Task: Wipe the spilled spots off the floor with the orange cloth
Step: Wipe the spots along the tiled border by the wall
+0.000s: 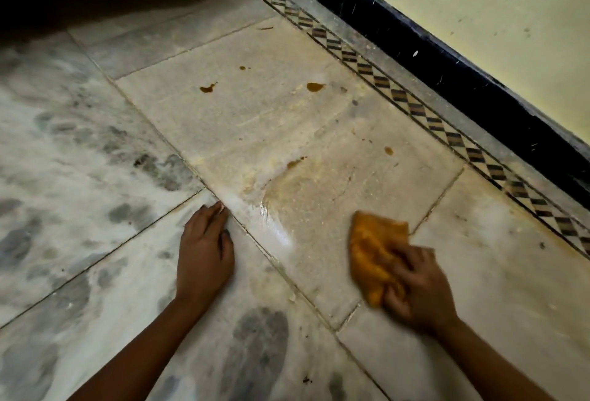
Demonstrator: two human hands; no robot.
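Observation:
My right hand (418, 285) grips a crumpled orange cloth (373, 250) and presses it on the beige floor tile (255, 120) at lower right; both look blurred. A wet smeared streak (274, 206) curves just left of the cloth. Several brown spilled spots lie farther up the tile: one (207, 88) at centre left, one (314, 86) at centre right, a tiny one (242, 68) above, one (388, 150) toward the border, and a smudged one (294, 163) by the streak. My left hand (204, 250) rests flat on the floor, fingers together, holding nothing.
A checkered border strip (412, 107) and a black skirting (447, 68) run diagonally along the pale yellow wall (479, 1) at right. Grey mottled marble tiles (64, 151) fill the left. A dark shadowed edge (95, 1) lies at the top.

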